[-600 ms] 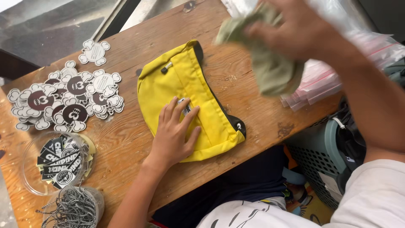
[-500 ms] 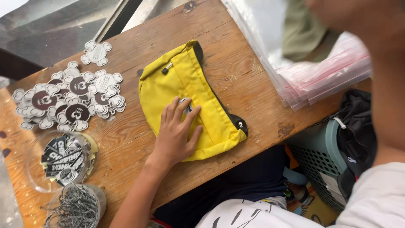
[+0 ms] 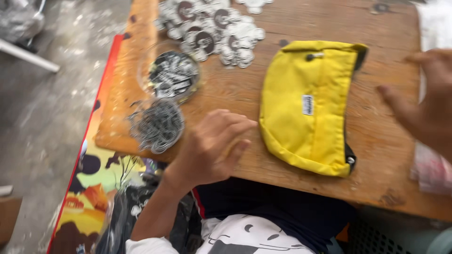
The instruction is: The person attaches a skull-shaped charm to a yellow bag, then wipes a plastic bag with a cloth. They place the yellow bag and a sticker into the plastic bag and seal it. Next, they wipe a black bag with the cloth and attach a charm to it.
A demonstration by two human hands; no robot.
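A yellow fabric pouch with a small white label lies flat on the wooden table. My left hand rests just left of the pouch near the table's front edge, fingers curled loosely, holding nothing that I can see. My right hand hovers to the right of the pouch, fingers spread and empty.
A clear bag of metal rings lies left of my left hand. Behind it sit a bag of round black-and-white badges and a pile of loose white badges. Clear plastic bags lie at the right edge.
The view swung left. My left hand came off the pouch to its left side. My right hand, which held a green cloth, is now lower and empty.
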